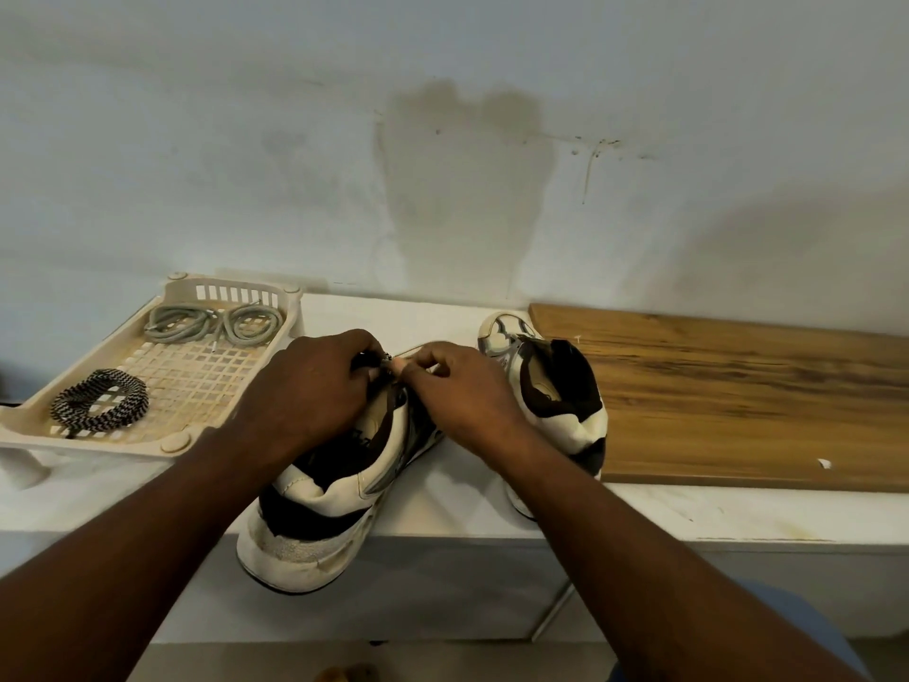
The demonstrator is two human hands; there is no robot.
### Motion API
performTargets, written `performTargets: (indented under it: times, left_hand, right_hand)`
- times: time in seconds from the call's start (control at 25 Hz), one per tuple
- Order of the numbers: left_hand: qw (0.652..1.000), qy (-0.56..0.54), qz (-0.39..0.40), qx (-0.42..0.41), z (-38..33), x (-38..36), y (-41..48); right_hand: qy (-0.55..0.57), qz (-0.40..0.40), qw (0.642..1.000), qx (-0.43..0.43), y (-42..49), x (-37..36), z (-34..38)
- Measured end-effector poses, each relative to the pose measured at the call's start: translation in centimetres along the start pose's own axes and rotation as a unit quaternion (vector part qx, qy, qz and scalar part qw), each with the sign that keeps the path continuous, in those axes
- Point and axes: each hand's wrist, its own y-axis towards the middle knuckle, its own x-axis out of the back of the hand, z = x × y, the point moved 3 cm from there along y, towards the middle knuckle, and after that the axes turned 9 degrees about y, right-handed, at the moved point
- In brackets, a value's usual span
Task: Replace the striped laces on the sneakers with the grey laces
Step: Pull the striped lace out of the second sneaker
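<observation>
Left hand and right hand each pinch the striped lace above the near sneaker, whose heel overhangs the desk edge: a hard tug could drag it off. Grey laces lie in the far-left tray

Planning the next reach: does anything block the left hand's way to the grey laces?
Nothing visible: only the low tray rim lies between the left hand and the grey laces; the striped lace coil sits apart.
</observation>
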Motion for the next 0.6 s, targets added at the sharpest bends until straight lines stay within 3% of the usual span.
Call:
performTargets:
  times: [0.16,0.24,0.28,0.32,0.4,0.44,0.48,0.52,0.6]
  left_hand:
    - [1.000,-0.003,0.005,0.006,0.0,0.0,0.1]
    - [1.000,0.004,0.008,0.005,0.0,0.0,0.1]
    - [1.000,0.009,0.007,0.002,-0.1,0.1,0.1]
    - [1.000,0.013,0.007,0.000,-0.1,0.1,0.2]
    - [1.000,0.018,0.011,0.005,-0.1,0.2,0.2]
    - [1.000,0.021,0.014,0.008,-0.1,0.2,0.2]
    - [1.000,0.023,0.016,0.009,-0.1,0.2,0.1]
    - [1.000,0.024,0.015,0.009,-0.1,0.2,0.1]
    - [1.000,0.029,0.007,0.008,-0.2,0.3,0.0]
  right_hand:
    - [-0.043,0.012,0.998,0.033,0.9,-0.5,0.0]
    - [0.027,0.013,0.999,0.034,0.6,0.0,0.4]
    - [0.115,0.010,0.993,0.040,0.3,0.4,0.8]
    - [0.229,0.011,0.972,0.051,0.1,1.0,1.4]
    - [0.462,0.041,0.884,0.063,-0.4,2.7,2.8]
    - [0.533,0.052,0.843,0.057,-0.6,3.6,3.4]
    - [0.551,0.047,0.831,0.051,-0.8,4.3,3.7]
    - [0.515,0.019,0.856,0.044,-1.0,4.8,3.8]
    - [0.335,-0.076,0.939,0.035,-1.0,4.8,3.3]
